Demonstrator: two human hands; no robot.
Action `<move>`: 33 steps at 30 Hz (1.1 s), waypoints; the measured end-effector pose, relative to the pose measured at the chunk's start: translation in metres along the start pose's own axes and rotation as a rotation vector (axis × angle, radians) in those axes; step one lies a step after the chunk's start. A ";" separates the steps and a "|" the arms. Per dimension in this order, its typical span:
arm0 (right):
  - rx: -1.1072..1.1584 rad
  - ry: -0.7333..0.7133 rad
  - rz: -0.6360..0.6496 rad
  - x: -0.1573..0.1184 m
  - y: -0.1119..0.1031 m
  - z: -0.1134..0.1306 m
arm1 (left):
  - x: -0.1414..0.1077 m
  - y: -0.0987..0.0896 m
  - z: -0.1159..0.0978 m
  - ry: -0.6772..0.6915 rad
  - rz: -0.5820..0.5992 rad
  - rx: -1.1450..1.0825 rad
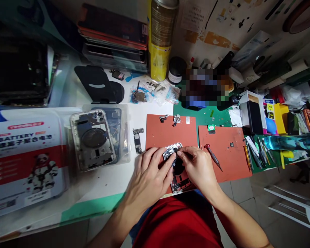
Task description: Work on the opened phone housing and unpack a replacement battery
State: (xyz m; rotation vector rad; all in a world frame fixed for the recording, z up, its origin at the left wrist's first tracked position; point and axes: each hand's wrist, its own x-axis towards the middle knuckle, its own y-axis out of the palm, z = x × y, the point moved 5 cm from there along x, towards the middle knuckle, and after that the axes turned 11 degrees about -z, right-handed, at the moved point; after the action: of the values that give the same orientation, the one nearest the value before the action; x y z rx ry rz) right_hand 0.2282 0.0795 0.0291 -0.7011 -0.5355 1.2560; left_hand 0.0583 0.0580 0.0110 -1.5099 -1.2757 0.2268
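Observation:
An opened phone housing (180, 177) lies on the left brown mat (155, 134), near the table's front edge. My left hand (153, 170) rests over its left side, fingers bent, with fingertips at the upper part of the housing. From the right, my right hand (197, 165) pinches at the top of the housing, thumb and index finger close together on a small dark part (176, 150). The fingers hide much of the housing's upper half. A screwdriver (214, 158) with a red cap lies on the right brown mat (232, 165), beside my right hand.
A logic board (137, 141) lies left of the mats. Another phone housing (93, 139) sits on a clear tray, beside a battery box (28, 162). Small metal parts (176, 119) lie at the mat's back. A yellow can (161, 41) stands behind; tools (258, 153) lie right.

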 end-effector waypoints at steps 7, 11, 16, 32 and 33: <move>-0.119 -0.161 -0.030 -0.011 -0.002 0.001 | -0.001 0.000 0.000 0.000 -0.003 -0.014; -0.149 -0.199 -0.047 -0.013 -0.001 0.001 | -0.001 -0.004 0.001 -0.003 -0.060 -0.067; -0.120 -0.237 -0.011 -0.009 -0.001 0.000 | 0.000 -0.006 0.001 -0.007 -0.077 -0.092; -0.240 -0.387 0.071 -0.007 0.004 -0.005 | -0.002 0.003 0.001 -0.019 0.044 -0.035; -0.245 -0.402 0.070 -0.007 0.004 -0.005 | -0.002 0.003 0.001 -0.020 0.047 -0.036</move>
State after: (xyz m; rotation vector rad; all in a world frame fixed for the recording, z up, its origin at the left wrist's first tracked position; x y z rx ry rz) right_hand 0.2275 0.0726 0.0231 -0.6759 -1.0158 1.4202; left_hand 0.0585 0.0576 0.0072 -1.5732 -1.2669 0.2512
